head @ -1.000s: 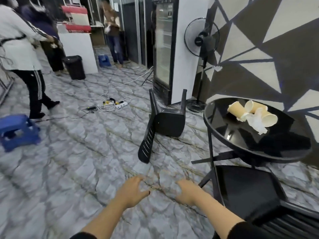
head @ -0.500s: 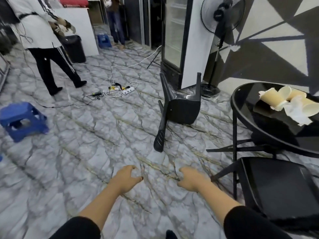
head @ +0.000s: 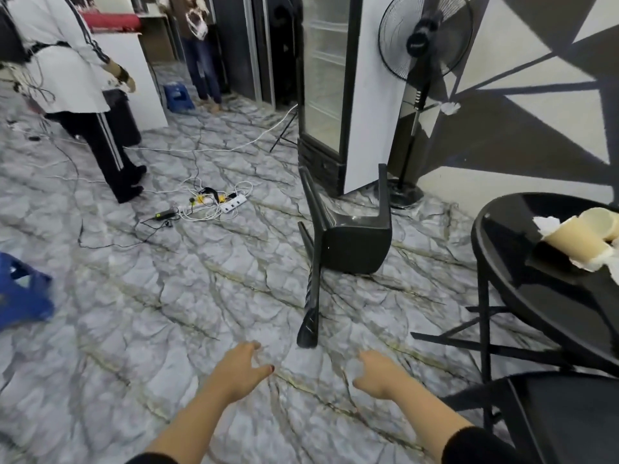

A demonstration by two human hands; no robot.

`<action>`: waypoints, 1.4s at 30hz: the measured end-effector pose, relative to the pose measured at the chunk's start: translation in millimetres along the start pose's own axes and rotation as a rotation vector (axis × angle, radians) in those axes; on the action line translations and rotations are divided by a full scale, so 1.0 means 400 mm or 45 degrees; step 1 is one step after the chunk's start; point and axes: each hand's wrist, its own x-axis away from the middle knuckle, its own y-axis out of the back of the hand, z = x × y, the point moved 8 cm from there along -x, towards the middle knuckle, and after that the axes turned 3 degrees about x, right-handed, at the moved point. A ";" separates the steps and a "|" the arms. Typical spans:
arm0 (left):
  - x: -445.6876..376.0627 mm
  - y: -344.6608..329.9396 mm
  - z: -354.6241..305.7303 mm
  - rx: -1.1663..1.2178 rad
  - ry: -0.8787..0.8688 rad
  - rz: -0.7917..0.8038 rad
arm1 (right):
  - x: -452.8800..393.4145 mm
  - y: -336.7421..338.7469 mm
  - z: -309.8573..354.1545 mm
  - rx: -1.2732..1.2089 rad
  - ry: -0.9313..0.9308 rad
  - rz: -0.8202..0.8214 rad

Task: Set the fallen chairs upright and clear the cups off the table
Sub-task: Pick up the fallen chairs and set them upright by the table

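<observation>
A head-worn camera looks down across a grey marble-patterned floor. Both bare forearms reach forward at six o'clock: the left hand is loosely spread and empty, the right hand loosely curled and empty, neither touching anything. Just ahead at twelve o'clock, a black fallen chair lies on its side on the floor, its backrest end pointing toward the hands. At three o'clock stands a round black worktop carrying tipped-over paper cups and crumpled white paper. A second black chair shows at four o'clock, partly cut off. Behind the fallen chair stand a glass-door fridge and a pedestal fan.
</observation>
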 end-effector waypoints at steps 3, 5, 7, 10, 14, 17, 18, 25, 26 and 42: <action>-0.074 0.051 -0.005 -0.032 -0.002 0.024 | -0.066 0.059 0.022 0.040 -0.009 -0.009; -0.127 0.090 -0.011 -0.055 -0.028 0.029 | -0.121 0.092 0.044 0.029 -0.008 -0.029; -0.185 0.137 -0.011 -0.073 -0.049 0.030 | -0.177 0.128 0.080 -0.009 -0.006 -0.053; -0.281 0.218 -0.002 -0.083 -0.090 0.028 | -0.264 0.199 0.155 -0.042 -0.004 -0.149; -0.419 0.353 0.018 -0.141 -0.159 0.058 | -0.383 0.292 0.258 -0.085 -0.065 -0.236; -0.522 0.460 0.030 -0.200 -0.222 0.093 | -0.453 0.337 0.338 -0.144 -0.113 -0.251; -0.580 0.507 0.044 -0.233 -0.251 0.119 | -0.496 0.357 0.380 -0.186 -0.136 -0.270; -0.763 0.624 0.026 -0.287 -0.372 0.186 | -0.600 0.439 0.441 -0.322 -0.239 -0.308; -0.798 0.636 0.014 -0.302 -0.389 0.210 | -0.615 0.450 0.442 -0.344 -0.264 -0.312; -1.344 0.739 -0.442 -0.512 -0.735 0.390 | -0.982 0.803 0.223 -0.597 -0.532 -0.477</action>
